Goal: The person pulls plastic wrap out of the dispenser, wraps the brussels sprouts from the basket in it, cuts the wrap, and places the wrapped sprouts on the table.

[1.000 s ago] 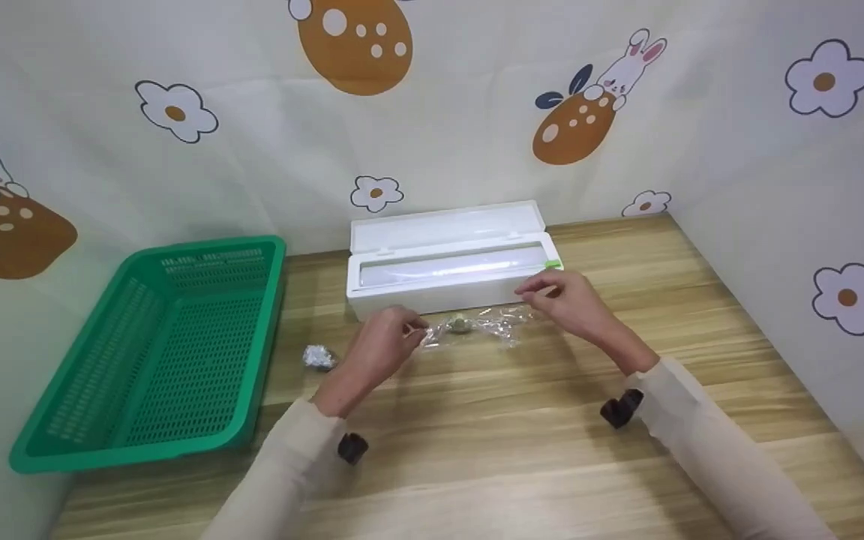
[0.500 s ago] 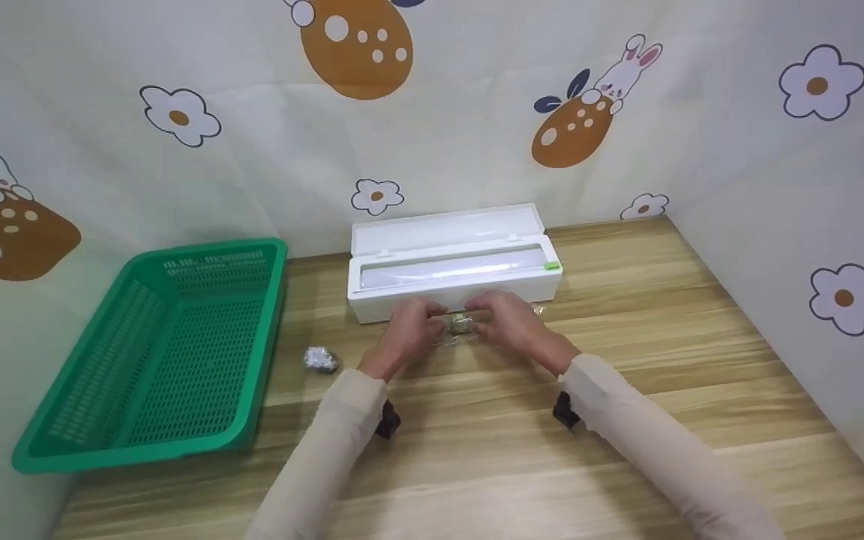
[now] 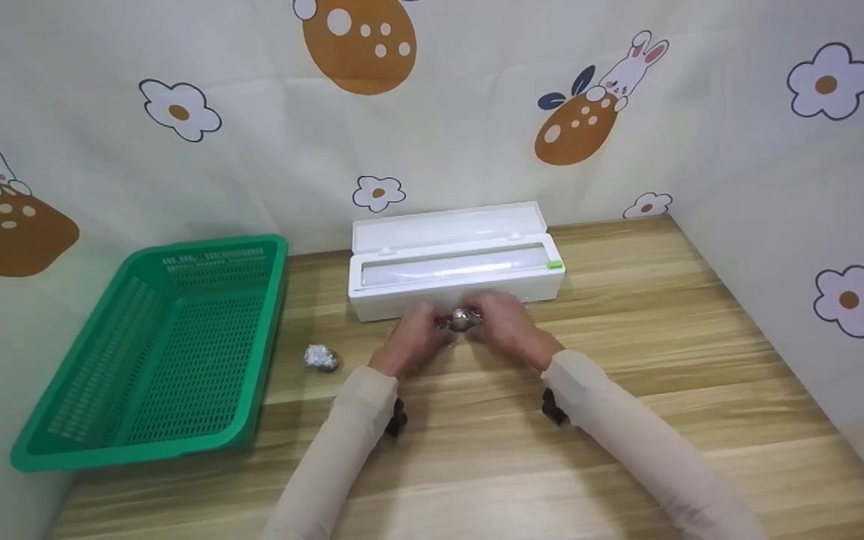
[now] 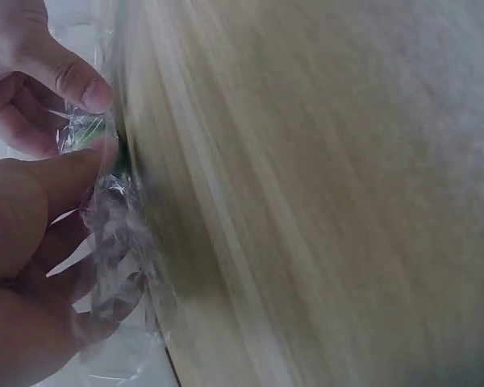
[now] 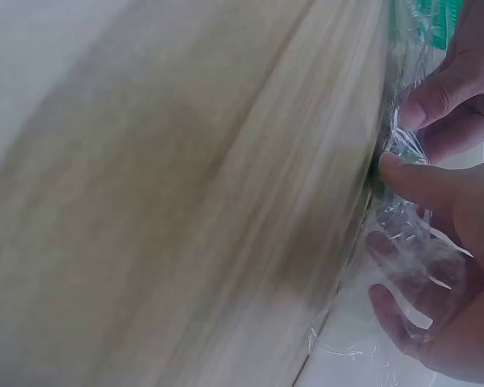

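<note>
Close in front of a white cling film box (image 3: 454,289), both hands work on a small round green thing wrapped in clear cling film (image 4: 119,211). My left hand (image 3: 415,339) pinches the film at the left side of the bundle. From the right, my right hand (image 3: 505,324) grips it with thumb and fingers. The green thing (image 4: 85,133) shows through the film between the thumbs in the left wrist view; its kind cannot be made out. In the right wrist view, loose cling film (image 5: 411,246) spreads over the right hand's fingers.
A green plastic basket (image 3: 192,360) stands at the left. Between it and the left hand lies a small foil-like silvery bundle (image 3: 321,358). The box lid (image 3: 447,227) is raised at the back, near the patterned wall cloth, and a green slider (image 3: 554,265) sits at its right end.
The hands have come together from the two ends of the film, the right hand moving left and the left hand slightly right. The film is now gathered around the green thing.
</note>
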{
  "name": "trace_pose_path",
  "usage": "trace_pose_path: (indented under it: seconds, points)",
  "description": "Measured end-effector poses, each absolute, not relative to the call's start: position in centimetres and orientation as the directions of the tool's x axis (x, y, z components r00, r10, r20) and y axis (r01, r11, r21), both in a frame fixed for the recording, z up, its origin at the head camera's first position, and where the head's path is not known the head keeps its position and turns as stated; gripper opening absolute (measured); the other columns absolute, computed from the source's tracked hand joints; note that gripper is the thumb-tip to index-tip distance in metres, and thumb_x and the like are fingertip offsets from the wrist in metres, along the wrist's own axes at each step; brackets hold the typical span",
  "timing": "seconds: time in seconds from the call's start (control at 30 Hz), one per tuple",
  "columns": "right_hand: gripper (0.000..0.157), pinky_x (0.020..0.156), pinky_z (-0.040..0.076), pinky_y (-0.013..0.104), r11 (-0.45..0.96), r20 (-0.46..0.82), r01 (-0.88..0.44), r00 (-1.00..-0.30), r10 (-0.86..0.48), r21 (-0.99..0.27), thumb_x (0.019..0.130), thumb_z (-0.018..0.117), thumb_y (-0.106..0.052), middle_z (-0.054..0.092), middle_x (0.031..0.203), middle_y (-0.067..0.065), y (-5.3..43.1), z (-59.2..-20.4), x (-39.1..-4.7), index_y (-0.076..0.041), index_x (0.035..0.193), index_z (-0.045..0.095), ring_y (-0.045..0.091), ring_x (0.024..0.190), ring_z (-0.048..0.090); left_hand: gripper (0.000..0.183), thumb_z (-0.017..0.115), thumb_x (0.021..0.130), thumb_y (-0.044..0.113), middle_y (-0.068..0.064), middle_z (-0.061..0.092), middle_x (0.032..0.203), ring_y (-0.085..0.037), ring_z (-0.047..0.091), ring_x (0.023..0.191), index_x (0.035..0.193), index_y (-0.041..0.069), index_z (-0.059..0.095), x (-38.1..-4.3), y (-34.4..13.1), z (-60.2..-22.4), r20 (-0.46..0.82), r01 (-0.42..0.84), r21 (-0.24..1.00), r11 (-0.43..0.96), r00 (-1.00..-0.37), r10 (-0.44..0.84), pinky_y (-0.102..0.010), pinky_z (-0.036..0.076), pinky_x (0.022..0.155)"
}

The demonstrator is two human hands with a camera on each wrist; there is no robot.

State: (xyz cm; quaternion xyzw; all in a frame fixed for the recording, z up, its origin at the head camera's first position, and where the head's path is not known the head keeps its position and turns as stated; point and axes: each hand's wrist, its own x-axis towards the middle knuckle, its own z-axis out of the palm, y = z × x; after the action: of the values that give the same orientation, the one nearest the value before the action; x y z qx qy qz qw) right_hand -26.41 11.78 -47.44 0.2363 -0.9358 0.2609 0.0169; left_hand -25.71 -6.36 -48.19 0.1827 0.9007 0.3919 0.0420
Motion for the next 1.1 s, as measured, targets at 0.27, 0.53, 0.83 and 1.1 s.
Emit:
trace_pose_path:
  seconds: [0.27,0.53,0.83,1.1]
  points:
    - [0.021,0.087,0.053,0.045,0.777,0.160,-0.423,-0.904,-0.397,-0.465,0.081,0.080,-0.011,0.075,0.099,0.005,11.7,-47.9,-26.9,-0.011,0.100,0.071,0.028,0.095,0.069,0.011,0.071,0.082,-0.005,-0.009,0.073,0.083,-0.013,0.054,0.071,0.088,0.003,0.076,-26.4,-5.9,-48.8,0.141,0.337,0.716,0.611,-0.927,0.347,-0.027,0.046,0.069]
    - [0.027,0.084,0.052,0.043,0.758,0.102,-0.400,-0.907,-0.410,-0.516,0.075,0.084,-0.010,0.073,0.095,0.003,12.2,-47.7,-26.9,-0.013,0.098,0.071,0.025,0.090,0.066,0.017,0.065,0.089,-0.001,-0.011,0.074,0.082,-0.009,0.048,0.060,0.094,0.006,0.080,-25.8,-6.2,-48.1,0.089,0.320,0.720,0.616,-0.923,0.375,-0.022,0.040,0.057]
    - [0.029,0.083,0.053,0.041,0.730,0.087,-0.401,-0.899,-0.429,-0.554,0.070,0.090,-0.014,0.073,0.090,0.005,12.3,-47.5,-26.7,-0.010,0.092,0.071,0.025,0.087,0.066,0.005,0.076,0.085,0.013,-0.005,0.076,0.078,-0.009,0.050,0.058,0.085,0.009,0.079,-25.6,-6.2,-47.6,-0.028,0.217,0.749,0.626,-0.934,0.357,-0.022,0.041,0.053]
    - [0.010,0.073,0.049,0.027,0.689,-0.112,-0.293,-0.871,-0.478,-0.663,0.090,0.074,-0.014,0.073,0.091,0.008,13.2,-46.0,-27.2,-0.004,0.093,0.073,0.015,0.079,0.059,0.005,0.074,0.087,0.009,-0.009,0.075,0.078,-0.010,0.048,0.058,0.089,0.009,0.079,-25.6,-6.3,-47.2,-0.020,0.248,0.710,0.659,-0.929,0.371,-0.024,0.041,0.055]
